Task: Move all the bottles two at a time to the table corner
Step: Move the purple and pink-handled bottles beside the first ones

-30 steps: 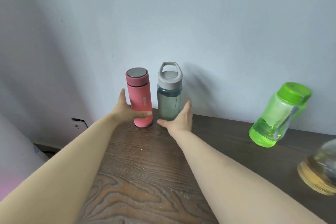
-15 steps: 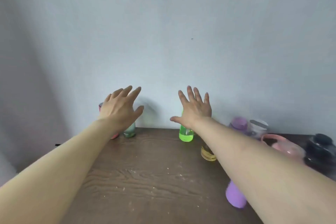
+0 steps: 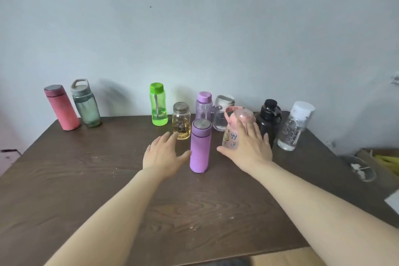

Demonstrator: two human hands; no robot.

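Note:
A red flask (image 3: 62, 111) and a grey-green bottle (image 3: 86, 104) stand at the table's far left corner. Along the wall stand a green bottle (image 3: 158, 104), an amber jar (image 3: 181, 120), a clear purple bottle (image 3: 203, 104), a clear bottle (image 3: 222, 114), a black bottle (image 3: 268, 117) and a white-capped clear bottle (image 3: 294, 126). A purple flask (image 3: 200, 147) stands in front of them. My left hand (image 3: 165, 155) is open just left of the purple flask, thumb almost touching it. My right hand (image 3: 248, 147) lies open against a pink bottle (image 3: 234, 124), fingers spread, not closed.
The dark wooden table (image 3: 86, 179) meets a pale wall behind the bottles. At the right edge lie a clear round dish (image 3: 360, 168) and something yellow (image 3: 388, 162). A white sheet corner (image 3: 394, 200) shows at the far right.
Both hands let go of the red flask and grey-green bottle at the left corner, then swung right and down to the purple flask and pink bottle. The view has turned right.

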